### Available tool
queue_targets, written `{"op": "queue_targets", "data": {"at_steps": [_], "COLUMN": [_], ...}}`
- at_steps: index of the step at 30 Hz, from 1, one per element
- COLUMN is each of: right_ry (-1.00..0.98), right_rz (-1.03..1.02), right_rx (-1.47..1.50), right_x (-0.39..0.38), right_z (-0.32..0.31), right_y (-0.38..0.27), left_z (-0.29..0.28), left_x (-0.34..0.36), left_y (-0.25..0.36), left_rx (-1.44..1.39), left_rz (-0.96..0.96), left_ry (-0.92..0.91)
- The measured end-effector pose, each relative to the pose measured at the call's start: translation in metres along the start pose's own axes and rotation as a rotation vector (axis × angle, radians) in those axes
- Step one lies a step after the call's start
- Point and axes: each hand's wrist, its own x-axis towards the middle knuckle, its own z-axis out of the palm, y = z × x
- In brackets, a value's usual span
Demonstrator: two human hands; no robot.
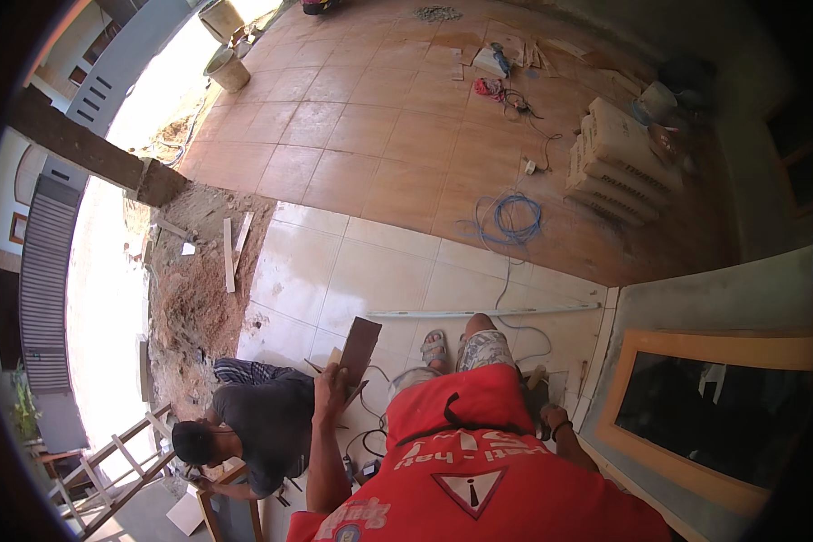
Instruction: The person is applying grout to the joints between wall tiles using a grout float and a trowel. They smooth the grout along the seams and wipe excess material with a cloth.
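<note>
My left hand (332, 387) is closed around a dark brown rectangular strip (361, 345), held upright in front of me over the pale tiles. A lighter edge shows beside the strip, near my fingers. My right hand (554, 417) is low at my right side with its fingers curled. A dark greyish object (537, 390) is right by those fingers, but its kind and the grip on it are unclear. Beyond my feet, a long pale straight bar (488, 313) lies across the white tiled floor (370, 266).
A co-worker (262, 425) crouches at my left, near a wooden ladder (122, 456). Blue coiled cable (518, 219), stacked sacks (619, 163) and a blue power tool (499, 60) lie ahead. A wood-framed window (623, 379) is at right; a bucket (228, 72) stands far left.
</note>
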Motion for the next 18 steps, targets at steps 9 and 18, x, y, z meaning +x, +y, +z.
{"op": "queue_targets", "data": {"at_steps": [9,18], "right_ry": [0.01,0.021], "right_rz": [0.141,0.203], "right_rx": [0.131,0.169], "right_x": [0.006,0.04], "right_z": [0.025,0.018], "right_y": [-0.011,-0.105], "left_z": [-0.012,0.02], "left_x": [0.093,0.224], "left_y": [0.041,0.085], "left_rx": [0.086,0.18], "left_rz": [-0.001,0.041], "left_ry": [-0.079,-0.12]}}
